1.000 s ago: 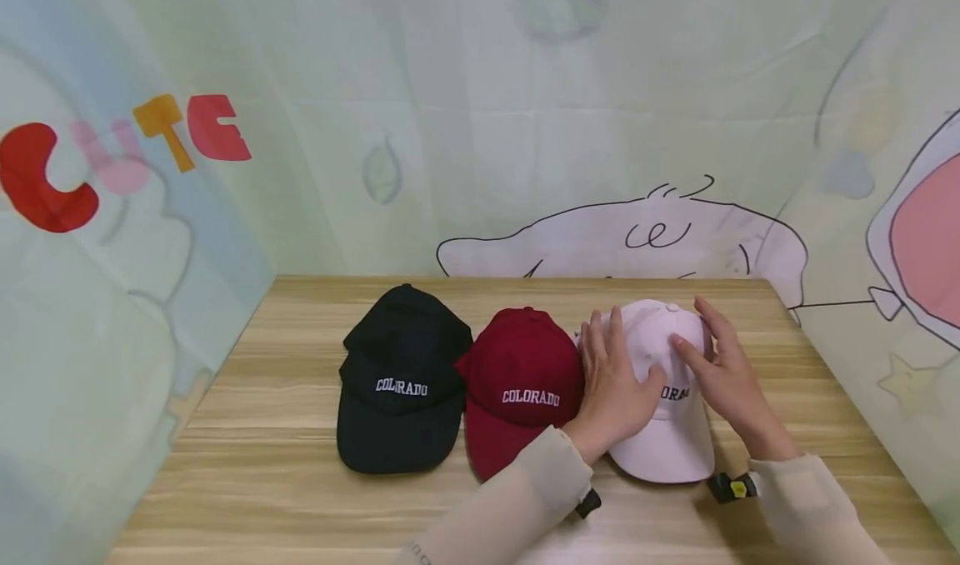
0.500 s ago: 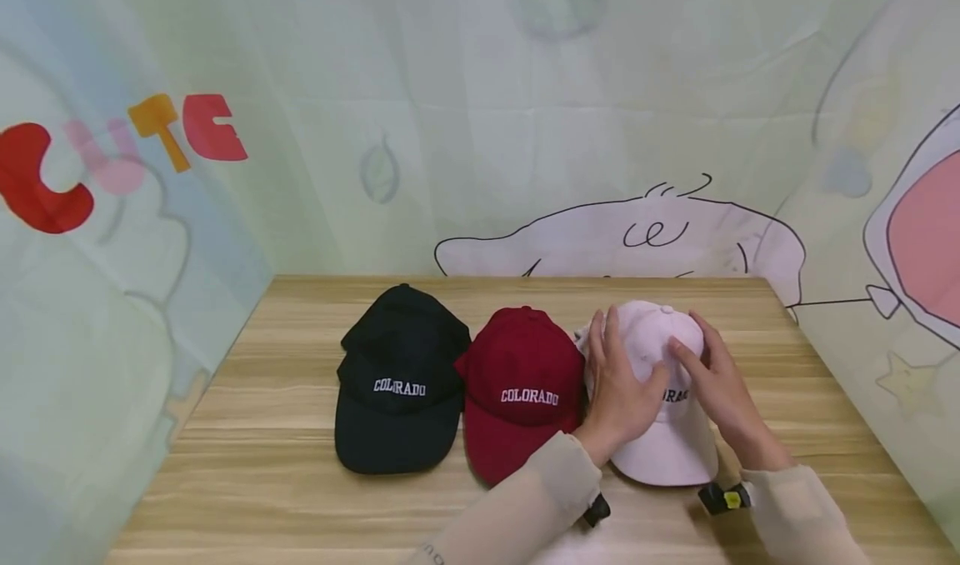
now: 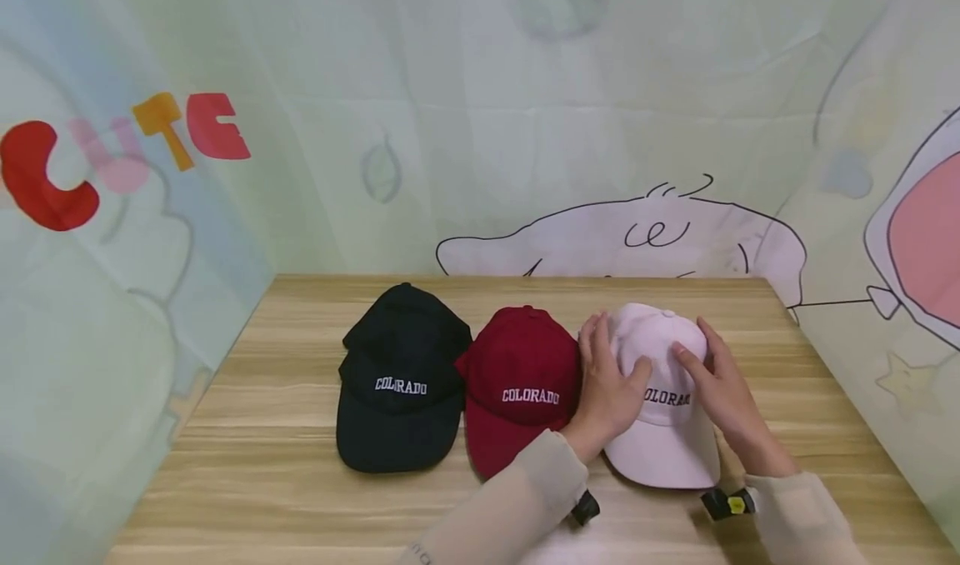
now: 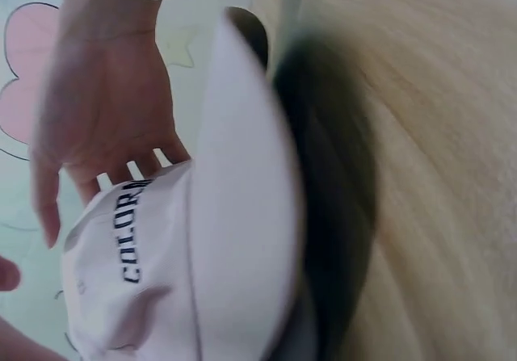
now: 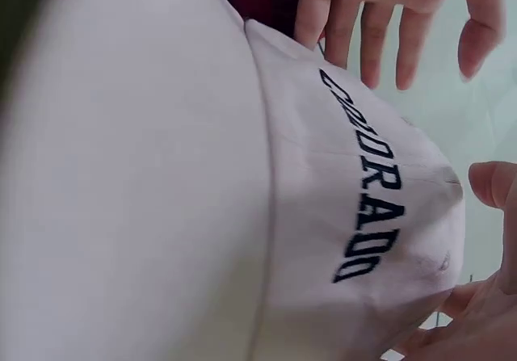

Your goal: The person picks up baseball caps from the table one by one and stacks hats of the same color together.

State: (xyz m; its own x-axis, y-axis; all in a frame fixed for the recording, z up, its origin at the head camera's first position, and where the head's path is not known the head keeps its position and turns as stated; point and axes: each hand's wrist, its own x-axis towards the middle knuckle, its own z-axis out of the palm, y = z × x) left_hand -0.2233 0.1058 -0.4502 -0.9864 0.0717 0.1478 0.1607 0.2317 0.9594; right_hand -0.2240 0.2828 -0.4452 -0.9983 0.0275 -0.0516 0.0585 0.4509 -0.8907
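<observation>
A pale pinkish-white baseball cap with dark COLORADO lettering rests on the wooden table, its brim towards me. My left hand lies along the cap's left side, fingers nearly straight and thumb over the front of the crown. On the other side is my right hand, its fingers extended along the crown and its thumb apart from them. The right wrist view shows the left hand's fingers straight beside the crown. In the left wrist view, the right hand's fingertips pass behind the cap.
Left of the pale cap lies a dark red cap, partly covered by my left forearm. A black cap, with a second black edge showing behind it, sits further left. A printed cloth hangs around the wooden table.
The pale cap has turned slightly, and more of its lettering shows. My left hand has drawn back a little to the left. The red and black caps stay in place.
</observation>
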